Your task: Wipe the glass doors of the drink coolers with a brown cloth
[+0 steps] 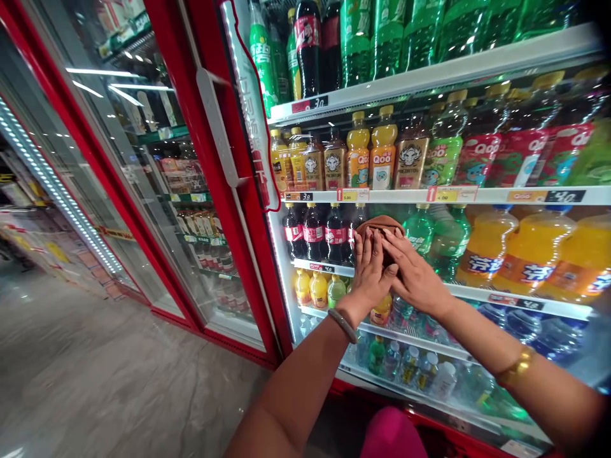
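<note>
A: Where is the brown cloth (382, 224) seen?

B: To the right of the red door frame (261, 254); it is partly covered by the left hand (371, 272) and the right hand (415, 275).

A: Is it clutched?

B: No, both hands are laid over it with fingers extended, unclenched.

A: What else is displayed?

B: Cola bottles (336, 230) are lined up just right of the red door frame; large orange-drink bottles (529, 254) are shelved well to the right of it.
</note>
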The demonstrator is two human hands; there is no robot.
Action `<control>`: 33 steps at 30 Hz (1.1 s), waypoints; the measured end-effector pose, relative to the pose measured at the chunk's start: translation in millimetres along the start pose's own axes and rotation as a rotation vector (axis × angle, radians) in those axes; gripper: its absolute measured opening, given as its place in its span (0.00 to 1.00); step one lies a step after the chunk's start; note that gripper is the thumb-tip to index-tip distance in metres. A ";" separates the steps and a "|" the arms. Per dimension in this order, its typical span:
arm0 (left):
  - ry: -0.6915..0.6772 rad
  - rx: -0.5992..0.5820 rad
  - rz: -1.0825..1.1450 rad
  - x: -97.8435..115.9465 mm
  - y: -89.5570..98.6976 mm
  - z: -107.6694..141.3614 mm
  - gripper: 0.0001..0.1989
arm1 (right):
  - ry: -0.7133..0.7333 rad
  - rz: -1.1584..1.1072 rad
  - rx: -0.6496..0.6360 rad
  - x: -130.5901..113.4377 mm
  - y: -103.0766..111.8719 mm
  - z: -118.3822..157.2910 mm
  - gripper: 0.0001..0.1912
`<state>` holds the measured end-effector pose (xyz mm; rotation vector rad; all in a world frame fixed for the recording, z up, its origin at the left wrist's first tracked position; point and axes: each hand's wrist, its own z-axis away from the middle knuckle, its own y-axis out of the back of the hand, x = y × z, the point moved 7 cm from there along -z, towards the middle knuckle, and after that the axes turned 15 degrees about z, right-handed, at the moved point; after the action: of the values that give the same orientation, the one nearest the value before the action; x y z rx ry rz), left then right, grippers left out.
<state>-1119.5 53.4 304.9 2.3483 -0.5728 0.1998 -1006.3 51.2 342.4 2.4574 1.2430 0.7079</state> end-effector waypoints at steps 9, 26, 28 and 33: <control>-0.073 0.189 -0.092 11.4 18.9 -20.3 0.36 | -0.099 0.394 0.178 52.5 12.1 -39.6 0.31; -0.310 0.134 -0.102 -1.2 19.3 -5.1 0.31 | -0.081 0.371 0.077 51.3 -3.2 -34.9 0.36; -0.381 0.087 -0.107 -9.3 25.2 -0.2 0.31 | -0.065 0.389 0.081 50.1 -2.3 -34.7 0.37; -0.199 0.285 -0.095 -32.8 64.9 -19.4 0.29 | -0.098 0.337 0.050 51.7 -2.4 -35.0 0.34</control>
<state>-1177.9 35.1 348.7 2.6858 -0.5550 0.0031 -1001.0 96.0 385.6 2.7396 0.8287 0.6328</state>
